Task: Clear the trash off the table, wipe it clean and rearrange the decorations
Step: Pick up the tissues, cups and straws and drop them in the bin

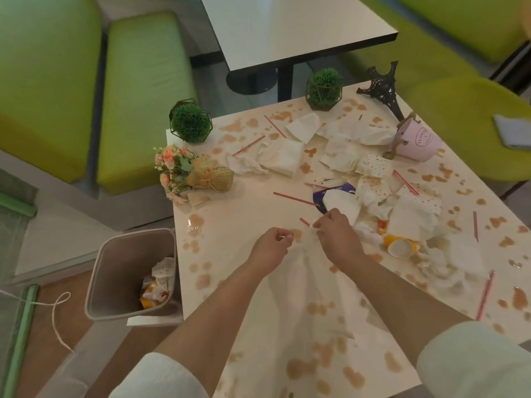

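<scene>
1. Left hand [270,248] was curled, its fingertips pinching a thin white tissue [298,271]; right hand [334,234] pinched the same tissue's upper edge.
2. The tissue was pale, crumpled, semi-transparent, stretched between both hands above the table [258,208].
3. The table was cream, spattered with brown stains, littered with napkins [281,156] and red straws [296,199].
4. A grey bin [129,271] stood left of the table; green seats [143,90] lay beyond.

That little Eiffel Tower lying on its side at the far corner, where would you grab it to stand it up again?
Probably around the narrow upper shaft of the Eiffel Tower model, coming from above. It lies tipped, its splayed legs toward the far edge of the table and its tip beside the overturned pink pot. The slim middle suits a pinch; the legs look awkward to close on.
</scene>
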Demonstrator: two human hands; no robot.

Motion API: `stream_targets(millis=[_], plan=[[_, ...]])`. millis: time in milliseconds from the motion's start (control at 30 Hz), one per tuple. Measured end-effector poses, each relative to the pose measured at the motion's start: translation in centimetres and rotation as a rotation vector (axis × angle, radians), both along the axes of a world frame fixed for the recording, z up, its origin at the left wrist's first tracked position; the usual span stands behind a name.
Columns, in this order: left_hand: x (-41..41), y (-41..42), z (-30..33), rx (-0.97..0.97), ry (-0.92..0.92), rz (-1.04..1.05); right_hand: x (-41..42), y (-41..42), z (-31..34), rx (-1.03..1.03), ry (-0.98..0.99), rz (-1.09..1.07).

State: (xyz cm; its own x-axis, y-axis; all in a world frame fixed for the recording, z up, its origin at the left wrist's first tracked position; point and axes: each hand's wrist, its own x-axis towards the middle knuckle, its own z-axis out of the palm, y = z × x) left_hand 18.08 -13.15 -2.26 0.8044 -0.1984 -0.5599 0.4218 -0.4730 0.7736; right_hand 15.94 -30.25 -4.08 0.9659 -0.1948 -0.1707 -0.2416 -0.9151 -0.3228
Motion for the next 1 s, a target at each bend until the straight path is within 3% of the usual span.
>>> stream_targets(millis=[233, 400, 533, 633, 700, 867, 1000], plan=[[-0.3, -1.6, -0.5, -0.009, 0.017, 0.028, -0.4, -1.1, -0.1, 0.143, -0.056, -0.068], [-0.4, -3.0, -0.2, -0.063, 0.012, 0.039, -0.9, -0.6, 1.3, 0.624, -0.225, -0.432], [-0.4, -4.1, 0.5, -0.168, 0.032, -0.004, -0.9, 0.1, 2.1, 0.983, -0.142, -0.602], [-0.3, -4.3, 0.2, -0.162, -0.013, 0.016, -0.8, 0.5, 2.3, 1.095, -0.074, -0.588], [0.0, -4.0, -0.2, -0.098, -0.058, 0.067, -0.5, 0.6, 2.4, 1.017, -0.053, -0.561], [0.6, -2.6, -1.1, 0.040, -0.072, 0.156, -0.1, -0.4, 2.2, 0.163, 0.187, -0.274], [0.4, -1.7, -0.9, 0.010, -0.068, 0.169, -0.1, -0.5, 1.9, -0.049, 0.272, -0.190]])
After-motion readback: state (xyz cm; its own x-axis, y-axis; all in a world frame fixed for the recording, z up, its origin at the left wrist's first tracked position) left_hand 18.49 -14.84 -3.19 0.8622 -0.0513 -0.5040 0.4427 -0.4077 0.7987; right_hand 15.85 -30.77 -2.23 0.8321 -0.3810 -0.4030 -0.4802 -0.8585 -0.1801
